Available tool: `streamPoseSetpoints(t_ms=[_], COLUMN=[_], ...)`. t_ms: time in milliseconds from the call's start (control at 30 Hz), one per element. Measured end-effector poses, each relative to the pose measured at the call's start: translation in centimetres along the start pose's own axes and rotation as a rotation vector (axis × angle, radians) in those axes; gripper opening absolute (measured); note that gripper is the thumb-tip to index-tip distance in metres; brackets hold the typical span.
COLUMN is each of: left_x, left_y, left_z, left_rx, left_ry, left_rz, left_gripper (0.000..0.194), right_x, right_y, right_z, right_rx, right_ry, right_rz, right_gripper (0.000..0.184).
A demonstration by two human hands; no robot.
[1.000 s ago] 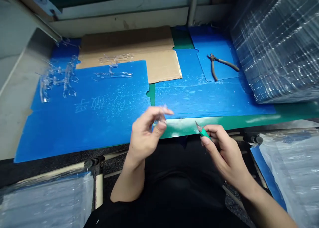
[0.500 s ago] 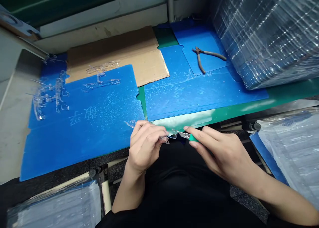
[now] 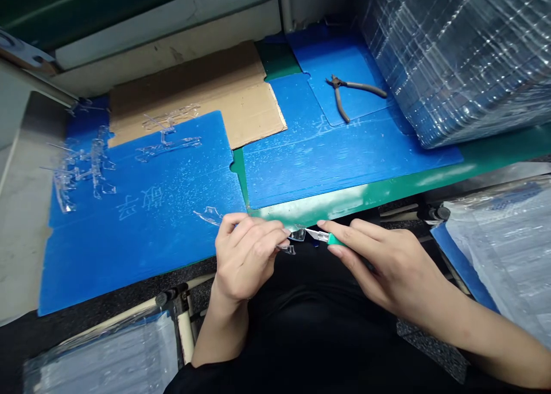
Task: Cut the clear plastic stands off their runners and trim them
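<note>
My left hand (image 3: 247, 253) is closed around a clear plastic part (image 3: 297, 234); one end juts out toward the right, another shows past the knuckles on the left, and the middle is hidden by my fingers. In my right hand (image 3: 383, 262) I grip a utility knife (image 3: 333, 240) with a green handle. Its bare blade points left, right at the edge of the clear part; whether it touches cannot be made out. Both hands are at the table's front edge, close to my body.
Clear plastic sprues (image 3: 86, 167) lie on the blue sheet (image 3: 185, 222) at left, others by the cardboard (image 3: 245, 107). Cutting pliers (image 3: 344, 93) rest at the back right. Beside them stands a tall stack of film-wrapped trays (image 3: 456, 67). Wrapped bundles (image 3: 512, 256) sit below at both sides.
My left hand has shifted slightly left with the clear part, and more of the part shows at both ends. The knife blade stays beside it. The whole view has moved a little.
</note>
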State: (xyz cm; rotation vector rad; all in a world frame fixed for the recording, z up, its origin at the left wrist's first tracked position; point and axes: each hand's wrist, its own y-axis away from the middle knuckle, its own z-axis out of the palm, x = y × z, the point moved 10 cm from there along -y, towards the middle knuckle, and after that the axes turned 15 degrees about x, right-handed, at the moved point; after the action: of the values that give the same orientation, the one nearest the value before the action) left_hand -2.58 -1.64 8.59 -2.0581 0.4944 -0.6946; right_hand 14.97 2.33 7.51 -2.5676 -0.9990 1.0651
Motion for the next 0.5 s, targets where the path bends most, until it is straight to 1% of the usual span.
streamPoseSetpoints(t_ms=[133, 200, 300, 367, 400, 433, 500], left_x=[0.1, 0.3, 0.9, 1.0, 0.8, 0.6, 0.2], left_y=[0.0, 0.0, -0.1, 0.0, 0.1, 0.2, 0.7], left_z=[0.0, 0.1, 0.4, 0.9, 1.2, 1.6, 2.3], left_rx=[-0.016, -0.025, -0.035, -0.054, -0.068, -0.083, -0.096], left_ry=[0.007, 0.032, 0.108, 0.200, 0.261, 0.331, 0.483], left_rz=[-0.002, -0.008, -0.028, -0.099, -0.157, -0.225, -0.373], left_gripper=[0.014, 0.012, 0.009, 0.008, 0.009, 0.013, 0.026], right_x=[0.3, 1.3, 3.7, 4.8, 4.8, 4.5, 3.1], right_y=[-0.1, -0.4, -1.4, -1.9, -2.0, -2.1, -2.0], right_z=[0.1, 0.4, 0.5, 0.5, 0.6, 0.7, 0.6], right_rx=[0.011, 0.025, 0.108, 0.139, 0.133, 0.114, 0.081], right_ry=[0.012, 0.016, -0.005, -0.055, -0.091, -0.129, -0.194], right_rz=[-0.005, 0.017, 0.092, 0.135, 0.142, 0.134, 0.077], right_gripper=[0.037, 0.037, 0.033, 0.031, 0.031, 0.033, 0.037])
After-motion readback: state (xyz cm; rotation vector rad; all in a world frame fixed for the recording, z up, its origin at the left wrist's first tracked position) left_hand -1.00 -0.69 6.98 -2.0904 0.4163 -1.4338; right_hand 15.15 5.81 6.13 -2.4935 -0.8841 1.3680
